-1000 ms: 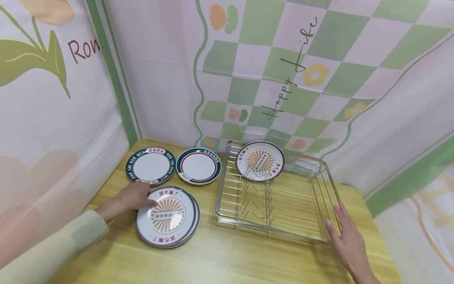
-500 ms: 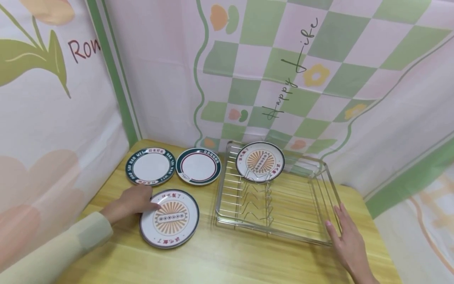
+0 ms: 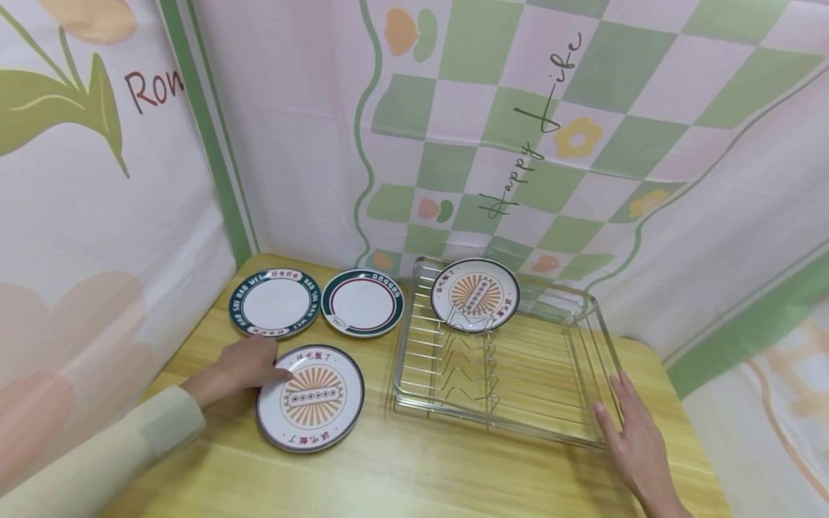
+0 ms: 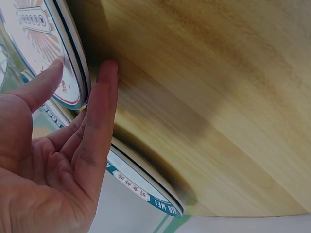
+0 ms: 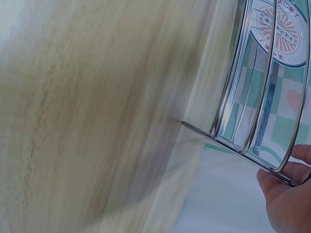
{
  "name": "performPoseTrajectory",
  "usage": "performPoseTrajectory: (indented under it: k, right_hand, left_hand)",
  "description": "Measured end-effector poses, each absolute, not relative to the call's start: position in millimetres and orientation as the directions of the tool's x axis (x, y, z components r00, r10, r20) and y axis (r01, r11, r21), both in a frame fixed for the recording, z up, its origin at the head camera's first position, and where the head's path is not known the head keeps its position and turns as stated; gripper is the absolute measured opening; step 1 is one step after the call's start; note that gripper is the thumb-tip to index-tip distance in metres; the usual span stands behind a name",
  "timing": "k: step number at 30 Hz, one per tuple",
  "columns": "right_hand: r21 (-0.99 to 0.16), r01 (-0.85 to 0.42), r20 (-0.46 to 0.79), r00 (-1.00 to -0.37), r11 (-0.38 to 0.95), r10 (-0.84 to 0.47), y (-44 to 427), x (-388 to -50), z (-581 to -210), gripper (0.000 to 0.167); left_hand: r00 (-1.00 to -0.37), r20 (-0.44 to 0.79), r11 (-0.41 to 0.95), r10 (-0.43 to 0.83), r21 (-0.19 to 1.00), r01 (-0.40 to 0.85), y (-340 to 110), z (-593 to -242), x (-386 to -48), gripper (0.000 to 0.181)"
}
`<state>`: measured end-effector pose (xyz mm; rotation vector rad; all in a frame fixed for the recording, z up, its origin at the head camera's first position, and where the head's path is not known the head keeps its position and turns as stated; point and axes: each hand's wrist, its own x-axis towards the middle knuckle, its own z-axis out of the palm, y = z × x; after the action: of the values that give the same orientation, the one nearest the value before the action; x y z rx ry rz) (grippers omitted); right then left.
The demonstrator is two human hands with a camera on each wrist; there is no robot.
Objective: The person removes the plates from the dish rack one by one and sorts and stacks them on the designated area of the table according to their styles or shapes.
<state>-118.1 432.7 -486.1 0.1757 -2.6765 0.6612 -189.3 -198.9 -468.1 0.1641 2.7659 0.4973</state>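
Note:
My left hand [image 3: 242, 367] is at the left edge of a small stack of white plates [image 3: 311, 399] with orange sunburst prints. In the left wrist view its thumb lies on the top plate [image 4: 41, 39] and its fingers are at the rim; two rims show there, one on the other. My right hand [image 3: 637, 439] holds the right end of a wire dish rack [image 3: 492, 424], thumb and fingers about the end rail, as the right wrist view also shows. A similar sunburst plate [image 3: 476, 295] leans upright at the rack's back left.
Two green-rimmed plates [image 3: 275, 303] lie flat behind the stack, side by side. All stand on a wooden table [image 3: 401, 482]. Printed cloth [image 3: 453, 108] hangs behind and to the left of the table.
The stacked plates, offset from each other a second ago, now line up. My left hand has shifted slightly right with the upper plate. The right hand and rack have stayed put.

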Motion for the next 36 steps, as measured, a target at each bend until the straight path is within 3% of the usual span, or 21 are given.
performPoseTrajectory:
  k: [15,28,36]
  right_hand:
    - [-0.420,-0.197,0.383,-0.923,0.886,-0.024,435,-115,-487,0.062]
    - [-0.418,-0.211,0.399,-0.916,0.883,-0.030,434,-114,-487,0.061]
    - [-0.414,-0.224,0.410,-0.911,0.882,-0.039,433,-115,-485,0.060]
  left_hand:
    - [-0.942,-0.290,0.954,0.168,0.289,0.081,-197,-447,-200,0.038]
    - [-0.963,-0.097,0.940,0.252,0.263,0.219,-172,-403,-227,0.031]
    - [-0.937,0.055,0.896,0.346,0.277,0.347,-143,-373,-249,0.036]
